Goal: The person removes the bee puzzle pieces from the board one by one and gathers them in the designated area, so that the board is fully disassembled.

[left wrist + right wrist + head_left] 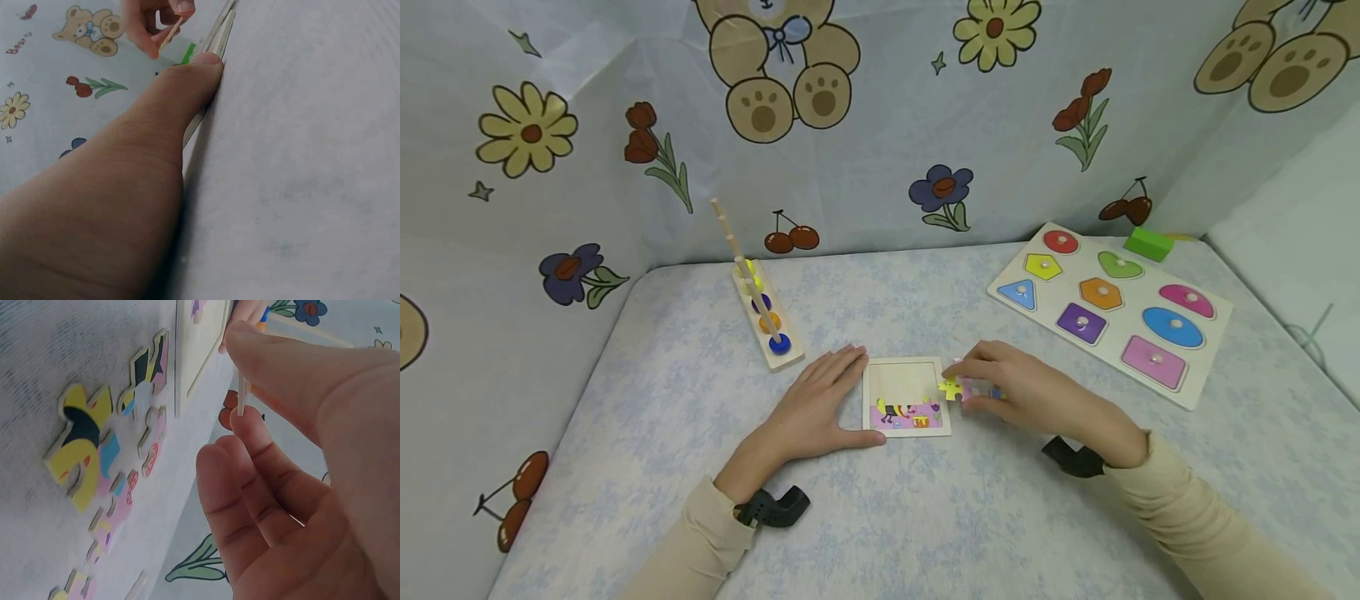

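Across the top of the head view hangs a patterned cloth (865, 183), with a pale blue table (850, 517) below it. At upper right lies a shape board (1052, 297). Left of centre, the left hand (820, 412) is spread, thumb apart from fingers; right of centre is the right hand (1011, 383). At upper left of centre stands a peg stand (786, 360). At centre, the puzzle tray (904, 377), touched by the left hand, has its lower strip filled. A green block (1148, 244) sits at upper right. Loose pieces (75, 440) lie at left in the right wrist view; at its upper centre, right thumb and fingertip pinch a thin piece (241, 395) edge-on.
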Available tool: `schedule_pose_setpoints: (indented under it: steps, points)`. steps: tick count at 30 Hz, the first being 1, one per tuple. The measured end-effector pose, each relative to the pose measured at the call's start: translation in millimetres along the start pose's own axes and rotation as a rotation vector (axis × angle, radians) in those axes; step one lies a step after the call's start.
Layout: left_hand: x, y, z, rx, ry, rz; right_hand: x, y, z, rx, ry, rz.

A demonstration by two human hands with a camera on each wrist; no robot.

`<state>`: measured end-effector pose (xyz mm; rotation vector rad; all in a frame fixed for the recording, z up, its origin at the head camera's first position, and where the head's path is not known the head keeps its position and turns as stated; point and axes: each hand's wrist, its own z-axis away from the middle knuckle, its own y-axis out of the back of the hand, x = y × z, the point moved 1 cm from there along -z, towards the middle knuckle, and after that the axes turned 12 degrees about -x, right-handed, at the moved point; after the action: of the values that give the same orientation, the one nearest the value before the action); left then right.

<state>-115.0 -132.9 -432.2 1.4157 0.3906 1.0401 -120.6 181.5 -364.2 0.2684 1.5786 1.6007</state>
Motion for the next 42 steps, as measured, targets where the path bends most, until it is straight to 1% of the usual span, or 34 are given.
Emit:
schedule_pose_setpoints:
  steps: [3,8,15,20,25,28,32,36,39,42]
  points:
    - [0.3,0.3,0.1,-0.005,0.002,0.004,2,0,5.1,-0.002,-0.014,-0.002]
    - [0.4,0.3,0.3,0.005,-0.007,0.007,6,2,14.7,0.006,-0.030,-0.001]
    - [1.2,0.8,0.7,0.013,-0.015,0.007,13,2,28.1,0.033,-0.030,-0.024]
    - [1.2,0.1,-0.3,0.009,-0.011,0.010,17,2,36.1,0.028,-0.058,-0.012]
    - [0.6,-0.8,-0.6,0.018,-0.018,0.000,22,3,44.2,0.016,-0.083,-0.008]
    - [0.3,-1.0,-0.8,0.020,-0.022,-0.003,26,4,47.8,0.012,-0.091,-0.016]
    - [-0.2,-0.6,-0.6,0.008,-0.007,0.004,30,6,49.8,0.018,-0.108,-0.009]
    - [-0.3,0.3,0.1,0.011,-0.006,0.007,35,8,51.3,0.015,-0.131,-0.009]
    - [0.1,0.9,0.7,0.017,-0.014,0.006,39,8,53.2,0.004,-0.125,-0.024]
    - [0.9,1.3,1.3,0.017,-0.015,0.009,45,7,55.1,0.001,-0.085,-0.053]
